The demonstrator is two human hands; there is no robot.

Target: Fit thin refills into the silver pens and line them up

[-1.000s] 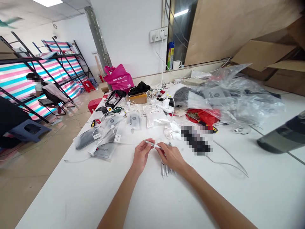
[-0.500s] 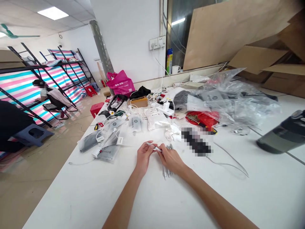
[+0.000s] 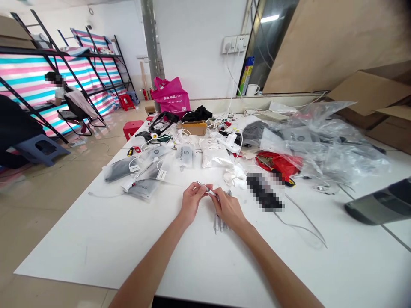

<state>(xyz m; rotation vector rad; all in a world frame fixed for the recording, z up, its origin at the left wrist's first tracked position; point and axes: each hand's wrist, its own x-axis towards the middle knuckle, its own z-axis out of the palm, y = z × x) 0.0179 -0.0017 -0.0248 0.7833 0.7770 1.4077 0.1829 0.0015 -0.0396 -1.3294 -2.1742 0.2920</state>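
Between my two hands is a slim white and grey pen (image 3: 208,191), tilted down to the right above the white table (image 3: 128,248). My left hand (image 3: 192,201) pinches its upper left end between thumb and fingertips. My right hand (image 3: 227,207) grips the lower right end, its fingers curled round it. Several similar grey pens (image 3: 220,224) lie side by side on the table beneath my right hand, which partly hides them. Crumpled white tissue (image 3: 235,176) lies just beyond my right hand.
Clear-bagged grey pouches (image 3: 144,188) and a white plastic packet (image 3: 214,152) lie ahead. A red bag (image 3: 279,164), plastic wrapping (image 3: 340,149) and a dark bottle (image 3: 379,203) are to the right. A pink bag (image 3: 171,98) stands at the back. A person (image 3: 59,87) sits far left.
The camera view has shifted, so more of the table's near edge shows. Both hands still hold the pen, which now tilts slightly more steeply.
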